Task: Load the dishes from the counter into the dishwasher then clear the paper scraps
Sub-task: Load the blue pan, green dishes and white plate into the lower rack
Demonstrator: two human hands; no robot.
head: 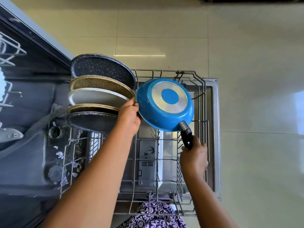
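A blue frying pan [164, 104] hangs bottom-up over the far part of the dishwasher's lower rack [202, 89]. My right hand [195, 155] grips its black handle [186, 137]. My left hand [130, 116] holds the pan's left rim, fingers curled over the edge. Several plates [98, 94] stand on edge in the rack's left side: dark speckled, tan speckled and white ones. Small paper scraps [60, 154] lie on the dark surface to the left of the rack.
The rack rests on the open dishwasher door [215, 129], whose detergent compartment [147, 160] shows through the wires. The dishwasher's dark interior [24, 112] fills the left. Pale floor tiles [255, 79] lie beyond and to the right. My patterned garment [153, 216] is below.
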